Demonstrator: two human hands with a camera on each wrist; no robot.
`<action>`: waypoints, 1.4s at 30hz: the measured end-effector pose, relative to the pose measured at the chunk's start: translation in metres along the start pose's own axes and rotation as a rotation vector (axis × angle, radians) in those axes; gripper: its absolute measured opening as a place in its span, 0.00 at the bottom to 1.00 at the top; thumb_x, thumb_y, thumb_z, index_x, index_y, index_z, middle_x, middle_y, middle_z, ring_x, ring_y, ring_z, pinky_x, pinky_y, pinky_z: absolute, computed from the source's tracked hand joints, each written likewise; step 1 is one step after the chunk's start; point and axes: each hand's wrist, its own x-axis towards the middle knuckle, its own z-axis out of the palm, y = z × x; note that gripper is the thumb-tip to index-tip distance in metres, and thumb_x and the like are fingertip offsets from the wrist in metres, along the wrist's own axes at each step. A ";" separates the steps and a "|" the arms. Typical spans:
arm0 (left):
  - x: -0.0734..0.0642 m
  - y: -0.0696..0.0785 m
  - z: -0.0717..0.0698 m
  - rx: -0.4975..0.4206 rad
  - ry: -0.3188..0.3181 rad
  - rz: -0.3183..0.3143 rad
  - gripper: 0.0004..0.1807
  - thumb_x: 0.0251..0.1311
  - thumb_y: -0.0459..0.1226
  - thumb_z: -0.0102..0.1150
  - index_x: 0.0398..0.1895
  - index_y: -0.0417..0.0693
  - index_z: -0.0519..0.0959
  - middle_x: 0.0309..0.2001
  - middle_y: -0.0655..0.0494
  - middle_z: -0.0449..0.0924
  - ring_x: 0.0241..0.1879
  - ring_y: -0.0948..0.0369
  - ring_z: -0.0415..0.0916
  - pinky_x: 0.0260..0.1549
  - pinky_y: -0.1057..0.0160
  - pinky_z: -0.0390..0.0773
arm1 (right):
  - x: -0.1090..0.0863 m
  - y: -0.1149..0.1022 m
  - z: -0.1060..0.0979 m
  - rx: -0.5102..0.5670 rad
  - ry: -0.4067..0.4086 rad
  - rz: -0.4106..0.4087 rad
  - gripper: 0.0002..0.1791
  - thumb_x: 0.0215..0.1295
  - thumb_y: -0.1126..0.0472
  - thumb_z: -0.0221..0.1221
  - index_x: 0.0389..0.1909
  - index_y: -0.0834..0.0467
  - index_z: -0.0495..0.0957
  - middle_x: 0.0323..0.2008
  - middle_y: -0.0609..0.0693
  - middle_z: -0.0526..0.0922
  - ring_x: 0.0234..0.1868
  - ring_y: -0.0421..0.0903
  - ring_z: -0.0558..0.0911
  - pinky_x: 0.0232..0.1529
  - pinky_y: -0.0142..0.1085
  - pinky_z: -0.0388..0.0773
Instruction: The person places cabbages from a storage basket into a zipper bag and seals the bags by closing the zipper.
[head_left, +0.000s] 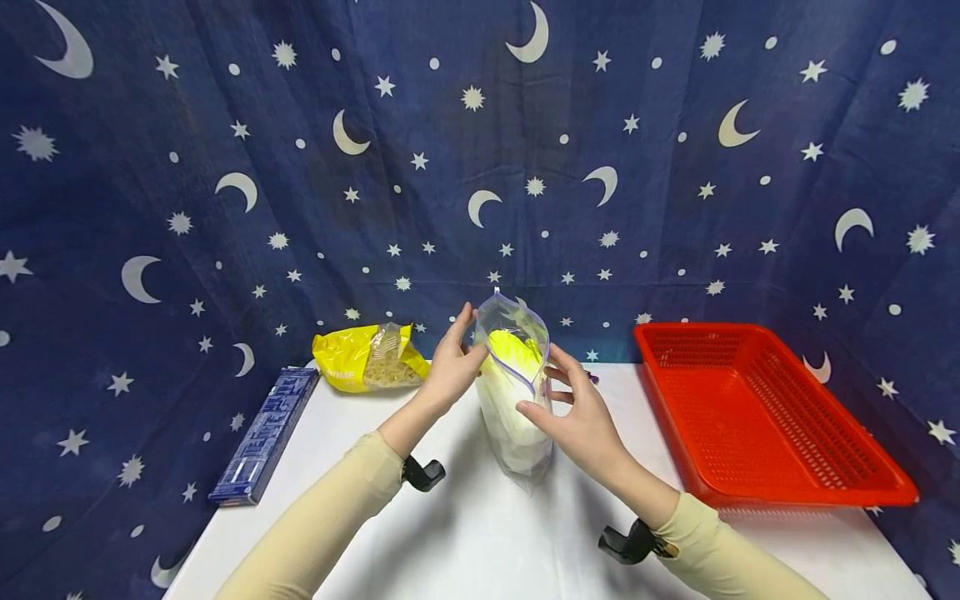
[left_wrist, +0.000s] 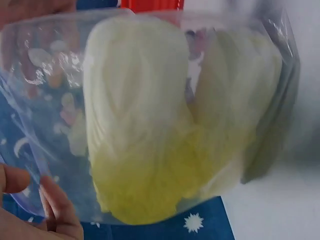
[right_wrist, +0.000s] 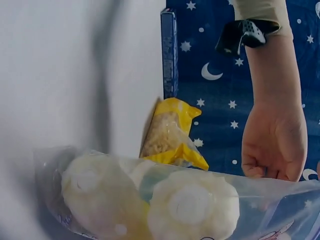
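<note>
A clear zip bag [head_left: 517, 433] with a purple-edged mouth stands upright mid-table, its mouth spread. Inside are two pale napa cabbages, one cabbage [left_wrist: 137, 100] beside the other [left_wrist: 235, 85], with yellow leaf tips toward the mouth. The cut base [right_wrist: 192, 205] of one shows in the right wrist view. My left hand [head_left: 452, 367] pinches the left side of the bag's rim. On the right side, my right hand [head_left: 581, 417] grips the bag near its mouth, thumb in front and fingers partly hidden behind the plastic.
A red plastic basket [head_left: 675, 433] stands at the right of the white table [head_left: 360, 533]. At the back left lies a yellow packet [head_left: 348, 350] with a clear window, and a long blue box [head_left: 266, 437] lies along the left edge. A star-patterned curtain [head_left: 420, 200] hangs behind.
</note>
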 end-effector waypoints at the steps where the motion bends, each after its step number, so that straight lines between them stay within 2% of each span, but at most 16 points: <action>1: 0.003 -0.002 -0.001 0.022 0.015 0.011 0.43 0.64 0.32 0.50 0.83 0.54 0.50 0.78 0.56 0.59 0.40 0.54 0.74 0.39 0.61 0.78 | 0.000 0.000 0.001 0.010 0.019 -0.018 0.48 0.59 0.53 0.74 0.76 0.54 0.60 0.69 0.55 0.71 0.63 0.52 0.76 0.58 0.51 0.79; 3: 0.009 -0.005 -0.003 0.023 0.033 0.008 0.40 0.67 0.33 0.48 0.83 0.53 0.52 0.77 0.54 0.61 0.54 0.52 0.74 0.49 0.56 0.76 | 0.000 -0.001 0.002 0.034 0.051 -0.042 0.41 0.61 0.57 0.73 0.72 0.57 0.63 0.67 0.55 0.72 0.64 0.51 0.75 0.59 0.51 0.78; 5: 0.016 -0.008 -0.006 -0.009 0.043 -0.015 0.36 0.71 0.35 0.46 0.82 0.52 0.54 0.77 0.54 0.61 0.68 0.50 0.66 0.62 0.53 0.71 | -0.001 -0.001 0.003 0.058 0.074 -0.052 0.34 0.63 0.60 0.71 0.66 0.60 0.66 0.64 0.55 0.74 0.64 0.51 0.76 0.59 0.50 0.78; 8: 0.030 -0.012 -0.011 -0.085 0.027 -0.078 0.32 0.75 0.37 0.44 0.82 0.49 0.56 0.78 0.52 0.58 0.76 0.49 0.55 0.72 0.49 0.60 | -0.003 -0.001 0.003 0.068 0.102 -0.050 0.24 0.65 0.64 0.68 0.58 0.62 0.70 0.60 0.56 0.76 0.59 0.52 0.79 0.58 0.49 0.79; 12: 0.051 -0.015 -0.019 -0.167 -0.058 -0.185 0.31 0.80 0.39 0.41 0.82 0.48 0.54 0.79 0.52 0.56 0.77 0.51 0.53 0.75 0.51 0.55 | -0.005 0.001 0.005 0.051 0.129 -0.062 0.15 0.66 0.66 0.66 0.50 0.61 0.74 0.57 0.56 0.79 0.54 0.52 0.81 0.56 0.45 0.81; 15: 0.065 -0.015 -0.022 -0.218 -0.126 -0.232 0.30 0.82 0.40 0.38 0.82 0.48 0.53 0.80 0.53 0.55 0.77 0.53 0.53 0.75 0.52 0.54 | -0.006 0.003 0.007 0.045 0.132 -0.087 0.10 0.66 0.69 0.64 0.45 0.60 0.76 0.57 0.56 0.81 0.58 0.50 0.80 0.55 0.41 0.82; 19: 0.074 -0.015 -0.023 -0.238 -0.178 -0.239 0.28 0.82 0.39 0.37 0.82 0.48 0.55 0.79 0.52 0.57 0.77 0.53 0.54 0.76 0.52 0.54 | -0.008 0.004 0.008 0.057 0.129 -0.123 0.08 0.66 0.71 0.63 0.41 0.58 0.77 0.57 0.55 0.82 0.61 0.50 0.80 0.53 0.35 0.82; 25: 0.078 -0.013 -0.018 -0.201 -0.230 -0.218 0.28 0.81 0.41 0.41 0.80 0.50 0.60 0.78 0.52 0.60 0.77 0.54 0.54 0.75 0.51 0.54 | -0.010 0.006 0.002 0.096 0.115 -0.163 0.07 0.67 0.73 0.61 0.41 0.60 0.77 0.58 0.57 0.82 0.62 0.52 0.79 0.52 0.32 0.81; 27: 0.079 -0.014 -0.017 -0.183 -0.224 -0.201 0.27 0.81 0.41 0.43 0.79 0.47 0.61 0.76 0.49 0.63 0.77 0.53 0.53 0.76 0.50 0.54 | -0.010 0.005 -0.002 0.104 0.110 -0.151 0.05 0.68 0.72 0.60 0.41 0.61 0.77 0.59 0.57 0.82 0.63 0.51 0.78 0.53 0.31 0.80; 30: 0.077 -0.018 -0.022 -0.143 -0.179 -0.195 0.25 0.80 0.43 0.45 0.75 0.44 0.68 0.73 0.47 0.67 0.76 0.51 0.56 0.75 0.49 0.54 | -0.008 0.006 -0.007 0.122 0.103 -0.126 0.04 0.70 0.71 0.59 0.43 0.63 0.76 0.60 0.59 0.81 0.63 0.52 0.78 0.54 0.28 0.79; 33: 0.075 -0.022 -0.026 -0.126 -0.136 -0.193 0.22 0.79 0.43 0.49 0.67 0.42 0.73 0.70 0.47 0.71 0.73 0.51 0.61 0.74 0.49 0.59 | -0.004 0.008 -0.015 0.123 0.117 -0.103 0.05 0.72 0.70 0.58 0.45 0.65 0.76 0.60 0.61 0.81 0.60 0.52 0.80 0.54 0.25 0.77; 40: 0.066 -0.032 -0.037 -0.193 -0.057 -0.154 0.16 0.77 0.39 0.53 0.56 0.35 0.75 0.59 0.45 0.77 0.67 0.51 0.70 0.69 0.54 0.68 | 0.013 0.012 -0.036 0.212 0.194 -0.059 0.08 0.73 0.73 0.55 0.49 0.73 0.74 0.47 0.69 0.81 0.46 0.45 0.82 0.48 0.26 0.78; 42: 0.062 -0.034 -0.040 -0.210 -0.039 -0.137 0.13 0.77 0.38 0.53 0.53 0.36 0.76 0.53 0.49 0.79 0.63 0.52 0.72 0.69 0.52 0.68 | 0.018 0.016 -0.044 0.221 0.212 -0.019 0.09 0.74 0.72 0.54 0.49 0.73 0.73 0.44 0.64 0.82 0.43 0.43 0.81 0.47 0.27 0.79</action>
